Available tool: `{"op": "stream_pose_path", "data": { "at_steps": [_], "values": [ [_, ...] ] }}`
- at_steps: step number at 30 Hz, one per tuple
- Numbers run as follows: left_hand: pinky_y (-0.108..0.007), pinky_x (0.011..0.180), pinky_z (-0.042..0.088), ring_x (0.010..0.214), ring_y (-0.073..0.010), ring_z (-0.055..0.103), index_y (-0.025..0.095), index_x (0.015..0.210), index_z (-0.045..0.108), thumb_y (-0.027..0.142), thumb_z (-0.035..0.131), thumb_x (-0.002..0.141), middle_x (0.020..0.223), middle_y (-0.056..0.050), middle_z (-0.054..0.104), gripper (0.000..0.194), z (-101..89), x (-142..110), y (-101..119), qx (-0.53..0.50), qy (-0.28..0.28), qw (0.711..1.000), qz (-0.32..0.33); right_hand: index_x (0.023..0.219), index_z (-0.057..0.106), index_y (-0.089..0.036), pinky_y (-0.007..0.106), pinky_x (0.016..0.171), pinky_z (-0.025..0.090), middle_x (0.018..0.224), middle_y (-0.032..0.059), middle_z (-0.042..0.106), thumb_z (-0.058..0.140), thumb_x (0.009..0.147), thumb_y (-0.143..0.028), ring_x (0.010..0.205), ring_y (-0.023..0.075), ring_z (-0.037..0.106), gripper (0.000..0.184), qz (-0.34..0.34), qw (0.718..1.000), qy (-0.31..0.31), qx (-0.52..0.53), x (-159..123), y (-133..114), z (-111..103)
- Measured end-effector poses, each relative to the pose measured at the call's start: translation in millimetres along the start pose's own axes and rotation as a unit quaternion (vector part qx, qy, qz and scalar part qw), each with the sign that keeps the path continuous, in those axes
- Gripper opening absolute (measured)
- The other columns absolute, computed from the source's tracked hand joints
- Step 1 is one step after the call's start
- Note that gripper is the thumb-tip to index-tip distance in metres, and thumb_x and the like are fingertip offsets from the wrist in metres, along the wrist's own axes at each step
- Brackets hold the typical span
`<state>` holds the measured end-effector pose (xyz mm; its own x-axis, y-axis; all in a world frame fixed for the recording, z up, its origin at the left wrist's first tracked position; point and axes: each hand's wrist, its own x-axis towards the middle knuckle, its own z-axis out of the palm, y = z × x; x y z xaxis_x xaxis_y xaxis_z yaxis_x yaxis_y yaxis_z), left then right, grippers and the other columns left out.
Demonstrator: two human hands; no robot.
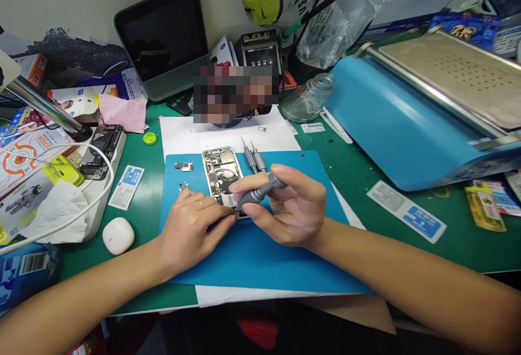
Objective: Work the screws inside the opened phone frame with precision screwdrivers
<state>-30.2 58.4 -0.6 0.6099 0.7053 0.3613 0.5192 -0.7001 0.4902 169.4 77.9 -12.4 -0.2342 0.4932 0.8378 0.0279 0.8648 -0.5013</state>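
An opened smartphone [223, 166] lies on a blue mat [260, 268] with its inner parts exposed. My right hand [291, 208] holds a grey screwdriver [256, 195] in its fingers, tilted down toward the phone's lower end. The driver's tip is hidden. My left hand [199, 219] rests at the phone's lower left edge, thumb and forefinger pressed together there; whatever may be between them is too small to make out. Two more grey screwdrivers [253, 157] lie beside the phone at its upper right. Small metal phone parts [184, 166] lie to its left.
A blue machine [366, 121] with a metal plate stands on the right, near a glass jar [309, 97]. Left are a white earbud case [118, 235], another opened phone [101, 151] and a white cable [103, 189]. A dark-screened smart display [163, 40] stands behind.
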Motion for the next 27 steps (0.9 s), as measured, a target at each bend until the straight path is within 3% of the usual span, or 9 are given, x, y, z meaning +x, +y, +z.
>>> {"op": "stream_pose_path", "data": {
  "at_steps": [19, 27],
  "values": [
    [-0.033, 0.068, 0.031, 0.065, -0.0133, 0.053, 0.019, 0.085, 0.066, 0.026, 0.056, 0.102, 0.071, 0.001, 0.065, 0.020, 0.0, 0.2, 0.9, 0.005, 0.008, 1.000, 0.004, 0.154, 0.031, -0.021, 0.029, 0.071, 0.064, 0.108, 0.0083, 0.072, 0.058, 0.090, -0.004, 0.082, 0.0139, 0.068, 0.072, 0.009, 1.000, 0.000, 0.025, -0.3, -0.5, 1.9],
    [-0.033, 0.069, 0.031, 0.066, -0.0131, 0.054, 0.020, 0.087, 0.067, 0.026, 0.055, 0.102, 0.072, 0.001, 0.066, 0.021, 0.3, 0.0, 0.7, 0.007, 0.011, 1.000, 0.005, 0.154, 0.031, -0.028, 0.028, 0.067, 0.064, 0.104, 0.0051, 0.073, 0.058, 0.092, -0.009, 0.078, 0.0135, 0.068, 0.070, 0.021, 1.000, -0.004, 0.010, 0.0, 0.2, 1.8]
  ]
}}
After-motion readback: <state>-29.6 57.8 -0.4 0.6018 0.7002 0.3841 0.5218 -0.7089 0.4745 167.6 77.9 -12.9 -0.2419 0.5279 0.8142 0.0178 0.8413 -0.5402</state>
